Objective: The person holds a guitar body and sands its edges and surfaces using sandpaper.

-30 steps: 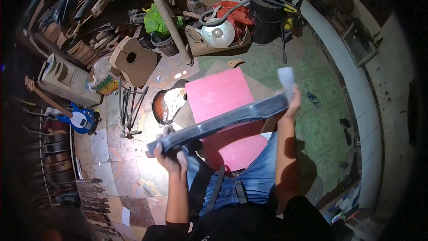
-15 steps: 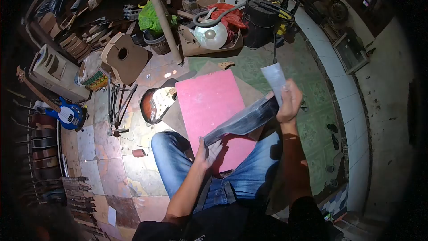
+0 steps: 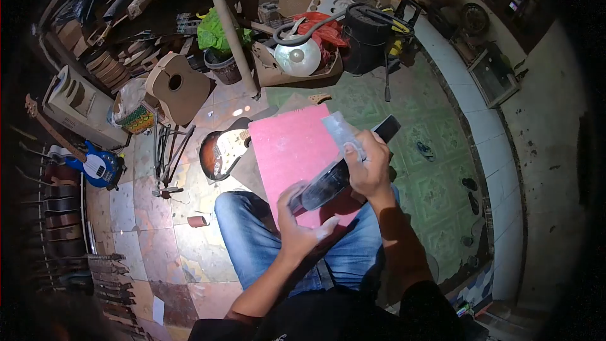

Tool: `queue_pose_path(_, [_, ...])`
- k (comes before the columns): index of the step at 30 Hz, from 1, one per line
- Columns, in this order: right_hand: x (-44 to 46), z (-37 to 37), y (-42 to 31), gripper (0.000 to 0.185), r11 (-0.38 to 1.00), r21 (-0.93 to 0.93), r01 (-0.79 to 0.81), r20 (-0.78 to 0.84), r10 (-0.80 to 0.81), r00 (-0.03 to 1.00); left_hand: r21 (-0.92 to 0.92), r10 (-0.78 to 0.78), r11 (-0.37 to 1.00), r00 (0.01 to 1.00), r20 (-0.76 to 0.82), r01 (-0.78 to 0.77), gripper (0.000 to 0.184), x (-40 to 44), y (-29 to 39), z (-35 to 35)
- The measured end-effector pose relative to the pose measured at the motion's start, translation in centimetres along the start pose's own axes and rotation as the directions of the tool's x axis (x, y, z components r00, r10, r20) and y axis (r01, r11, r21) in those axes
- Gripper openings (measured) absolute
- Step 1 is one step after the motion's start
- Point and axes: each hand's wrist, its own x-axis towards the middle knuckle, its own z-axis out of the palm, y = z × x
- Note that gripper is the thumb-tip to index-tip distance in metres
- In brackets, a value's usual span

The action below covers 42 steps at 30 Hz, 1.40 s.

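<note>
A long dark piece (image 3: 325, 188), dusty and black with one rounded end, slants across my lap; its exact kind is unclear, though it resembles a guitar neck. My left hand (image 3: 298, 222) supports its lower end, fingers behind it and the whitened thumb spread away. Over its upper part is my right hand (image 3: 371, 161), closed around a pale grey bent sheet (image 3: 343, 134) that looks like sandpaper. The far end of the dark piece sticks out past my right fingers. Beneath both hands lies a pink board (image 3: 293, 136), partly across my lap.
A sunburst electric guitar body (image 3: 222, 155) lies left of the board. Nearby are a reddish sandpaper roll (image 3: 198, 221), a folded metal stand (image 3: 165, 158), an acoustic guitar body (image 3: 180, 91) and a blue bass (image 3: 98, 164). A black bucket (image 3: 366, 44) stands ahead.
The dark piece has turned, its rounded end now towards my left hand. My right hand has moved left and inward with the pale sheet. My left thumb has spread away from the piece.
</note>
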Motion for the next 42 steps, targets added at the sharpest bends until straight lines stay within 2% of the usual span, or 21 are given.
queue_pose_path(1, [-0.2,-0.3,0.1,0.03,0.998,0.053,-0.034,-0.003,0.034,0.999,-0.081,-0.02,0.996,0.991,0.132,0.031,0.077,0.9,0.8,0.1])
queue_pose_path(2, [-0.3,-0.9,-0.2,0.03,0.999,0.044,-0.026,-0.009,0.027,1.0,-0.091,-0.009,0.996,0.991,0.135,0.022,0.077,1.8,1.2,0.3])
queue_pose_path(4, [-0.7,-2.4,-0.7,0.034,0.953,0.105,-0.283,0.152,0.266,0.952,0.218,0.114,0.961,0.964,0.242,-0.168,0.072,3.4,1.8,0.8])
queue_pose_path(5, [-0.9,-2.9,-0.5,0.034,0.956,0.099,-0.276,0.144,0.261,0.955,0.176,0.117,0.969,0.952,0.283,-0.171,0.064,3.9,1.6,0.9])
queue_pose_path(7, [-1.1,-3.9,0.4,0.028,0.979,0.198,-0.04,-0.051,0.051,0.997,0.156,0.15,0.966,0.942,0.301,-0.204,0.065,3.7,1.3,1.3])
queue_pose_path(10, [-2.6,-6.9,-0.9,0.021,0.989,0.022,-0.144,-0.08,0.145,0.986,0.139,0.168,0.965,0.929,0.329,-0.224,0.066,3.0,1.1,1.0])
queue_pose_path(12, [-3.5,-6.9,-2.5,0.018,0.994,-0.089,-0.058,-0.085,0.05,0.995,0.136,0.164,0.966,0.926,0.341,-0.221,0.067,2.7,0.9,1.0])
queue_pose_path(14, [-5.0,-6.4,-4.1,0.018,0.993,0.066,-0.099,0.102,0.092,0.991,0.141,0.184,0.96,0.925,0.332,-0.241,0.068,2.6,0.6,1.3])
queue_pose_path(17, [-5.9,-6.1,-5.3,0.053,0.985,-0.124,0.122,0.339,-0.074,0.938,0.14,0.104,0.977,0.937,0.333,-0.159,0.059,2.8,1.3,1.0])
queue_pose_path(20, [-6.7,-6.0,-2.1,0.048,0.946,-0.282,0.163,0.307,-0.072,0.949,0.151,0.114,0.974,0.941,0.319,-0.169,0.068,3.1,0.3,0.9])
queue_pose_path(21, [-7.2,-5.8,0.8,0.046,0.918,-0.384,0.096,0.228,-0.006,0.974,0.156,0.133,0.97,0.943,0.305,-0.188,0.065,3.3,0.2,1.0])
queue_pose_path(23, [-4.6,-7.3,4.1,0.044,0.94,-0.318,-0.125,0.104,0.165,0.981,0.152,0.12,0.973,0.946,0.302,-0.171,0.063,3.8,0.6,0.9])
queue_pose_path(26, [-3.4,-7.4,6.2,0.047,0.933,-0.339,-0.124,0.019,0.138,0.99,0.144,0.122,0.975,0.949,0.292,-0.17,0.061,4.1,0.5,0.9])
queue_pose_path(28, [-4.9,-5.3,1.9,0.048,0.919,-0.385,-0.083,0.246,0.19,0.95,0.149,0.131,0.972,0.948,0.29,-0.18,0.06,4.2,0.2,0.7])
queue_pose_path(29, [-5.1,-4.1,-0.9,0.048,0.966,-0.253,0.055,0.237,0.006,0.972,0.124,0.076,0.986,0.955,0.287,-0.115,0.061,4.1,0.0,0.5])
queue_pose_path(30, [-4.9,-3.9,-3.5,0.047,0.979,-0.196,0.052,0.283,0.005,0.959,0.101,0.022,0.993,0.958,0.287,-0.053,0.062,4.1,-0.1,0.3])
queue_pose_path(32, [-5.5,-3.4,1.1,0.046,0.971,-0.185,0.152,0.153,-0.124,0.98,0.105,0.003,0.994,0.956,0.292,-0.035,0.063,4.3,0.2,0.5])
queue_pose_path(33, [-4.6,-4.5,2.0,0.044,0.955,-0.294,-0.051,0.152,0.099,0.983,0.101,-0.01,0.995,0.957,0.289,-0.02,0.063,4.5,0.5,0.5])
queue_pose_path(36, [-1.7,-6.6,6.7,0.047,0.957,-0.121,-0.262,-0.028,0.261,0.965,0.131,-0.017,0.991,0.952,0.307,-0.025,0.063,5.1,1.1,0.3])
queue_pose_path(39, [-3.7,-4.6,2.3,0.047,0.953,-0.287,-0.094,0.135,0.138,0.981,0.145,-0.018,0.989,0.957,0.29,-0.025,0.063,5.0,0.9,-0.1])
queue_pose_path(42, [-5.6,-2.8,-2.9,0.048,0.99,-0.108,0.09,0.264,-0.058,0.963,0.115,-0.021,0.993,0.959,0.282,-0.012,0.063,5.2,0.7,-0.3])
